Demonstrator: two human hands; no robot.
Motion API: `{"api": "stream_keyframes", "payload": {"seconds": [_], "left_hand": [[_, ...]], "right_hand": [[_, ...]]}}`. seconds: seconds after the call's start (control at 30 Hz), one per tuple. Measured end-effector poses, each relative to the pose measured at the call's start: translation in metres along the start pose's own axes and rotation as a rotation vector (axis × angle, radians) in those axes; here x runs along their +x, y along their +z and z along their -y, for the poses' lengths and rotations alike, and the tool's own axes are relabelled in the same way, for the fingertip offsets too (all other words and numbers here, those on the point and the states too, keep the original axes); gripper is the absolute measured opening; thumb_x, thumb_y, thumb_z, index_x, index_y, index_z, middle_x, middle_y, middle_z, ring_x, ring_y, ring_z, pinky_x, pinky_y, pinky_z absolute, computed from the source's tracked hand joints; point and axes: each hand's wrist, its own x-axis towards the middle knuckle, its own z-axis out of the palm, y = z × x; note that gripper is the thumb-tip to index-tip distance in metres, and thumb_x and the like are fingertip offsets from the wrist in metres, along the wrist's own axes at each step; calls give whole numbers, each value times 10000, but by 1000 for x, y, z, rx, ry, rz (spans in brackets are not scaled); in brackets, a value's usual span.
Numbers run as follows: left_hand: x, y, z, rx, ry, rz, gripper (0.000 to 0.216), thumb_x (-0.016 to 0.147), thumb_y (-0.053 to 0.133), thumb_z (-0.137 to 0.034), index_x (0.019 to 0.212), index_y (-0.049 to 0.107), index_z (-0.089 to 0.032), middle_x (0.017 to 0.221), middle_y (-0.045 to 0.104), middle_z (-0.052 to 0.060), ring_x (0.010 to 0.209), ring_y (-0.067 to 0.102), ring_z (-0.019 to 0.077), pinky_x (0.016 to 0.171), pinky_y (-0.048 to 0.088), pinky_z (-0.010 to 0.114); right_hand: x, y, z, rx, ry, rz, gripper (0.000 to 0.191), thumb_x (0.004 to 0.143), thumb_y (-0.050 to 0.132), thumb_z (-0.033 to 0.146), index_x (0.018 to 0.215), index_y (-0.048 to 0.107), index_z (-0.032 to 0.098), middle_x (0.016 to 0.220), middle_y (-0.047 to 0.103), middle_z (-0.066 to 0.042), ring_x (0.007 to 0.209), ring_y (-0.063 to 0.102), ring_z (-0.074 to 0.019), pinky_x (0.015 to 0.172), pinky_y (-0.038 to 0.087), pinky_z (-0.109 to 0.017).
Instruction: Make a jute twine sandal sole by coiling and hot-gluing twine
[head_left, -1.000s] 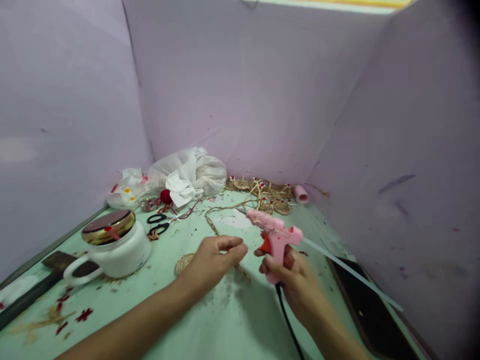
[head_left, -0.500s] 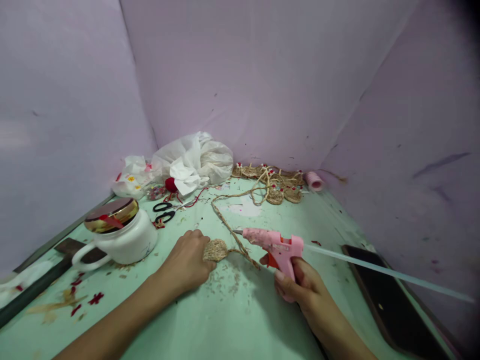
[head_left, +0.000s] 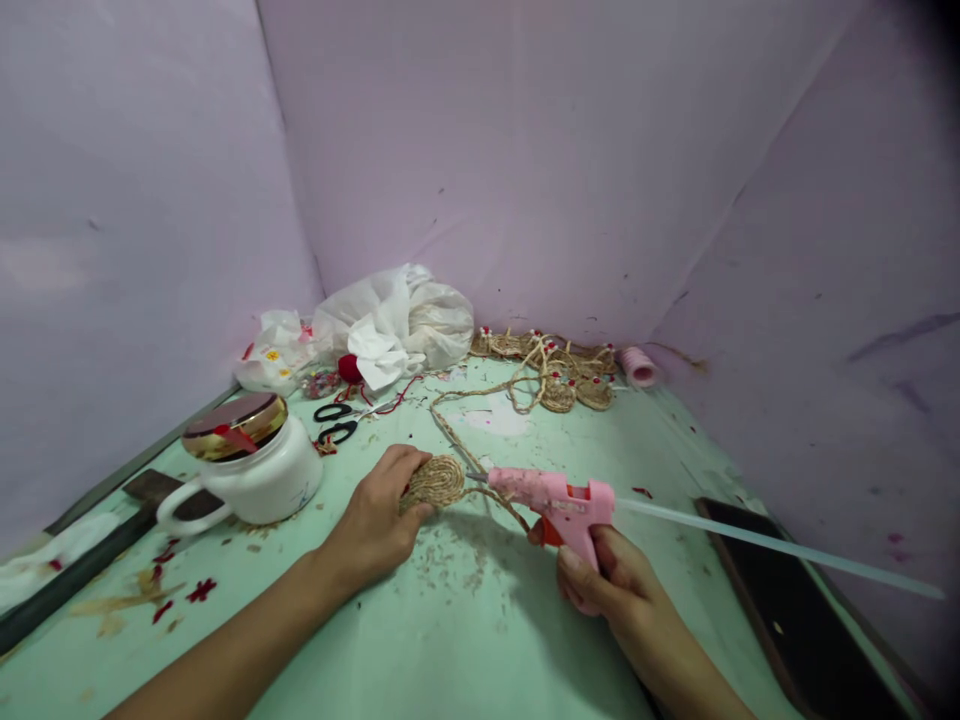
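Note:
Between the thumb and fingers of my left hand (head_left: 381,515) is a flat oval coil of braided jute cord (head_left: 439,480), its spiral face showing. A loose braided cord (head_left: 450,428) trails from the coil and bends back across the table. My right hand (head_left: 611,575) grips a pink hot glue gun (head_left: 551,495) by its handle, a finger at the orange trigger. Its metal nozzle points left, close to the coil's right edge; whether they touch I cannot tell. A long translucent glue stick (head_left: 780,548) sticks out of the gun's back.
At left stand a white mug (head_left: 274,475) with a gold-rimmed lid and a hammer (head_left: 90,565). Black-handled scissors (head_left: 337,430), a white plastic bag (head_left: 427,315), finished jute pieces (head_left: 559,392) and a pink spool (head_left: 637,367) lie behind. A dark phone (head_left: 795,610) lies at right.
My left hand has raised and tilted the coil, so more of its spiral face shows. The glue gun's nozzle is now nearer the coil's edge. The view has shifted slightly.

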Motion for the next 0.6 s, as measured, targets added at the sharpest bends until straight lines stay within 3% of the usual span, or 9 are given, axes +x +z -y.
{"api": "stream_keyframes", "payload": {"seconds": [0.3,0.43,0.6], "left_hand": [[-2,2,5,58,35,-23,400,762,490,-108,1157,451,-165,1183,476,107,1126,470,225,976,409,392],[-3,3,4,74,61,-29,398,771,481,-109,1165,446,-152,1175,481,116,1130,468,228,987,403,396],[-4,3,5,97,62,-28,403,763,481,-101,1163,452,-140,1189,471,125,1145,456,232,993,399,395]], "right_hand": [[0,-1,-1,-8,-10,-16,346,706,653,494,780,615,158,527,389,51,484,306,-101,450,246,-236],[4,-8,-13,-67,-32,34,393,732,629,500,894,644,143,530,384,51,479,307,-103,449,255,-236],[6,-13,-23,-116,-54,69,394,760,601,496,943,649,150,586,459,28,497,343,-112,487,308,-247]]}}
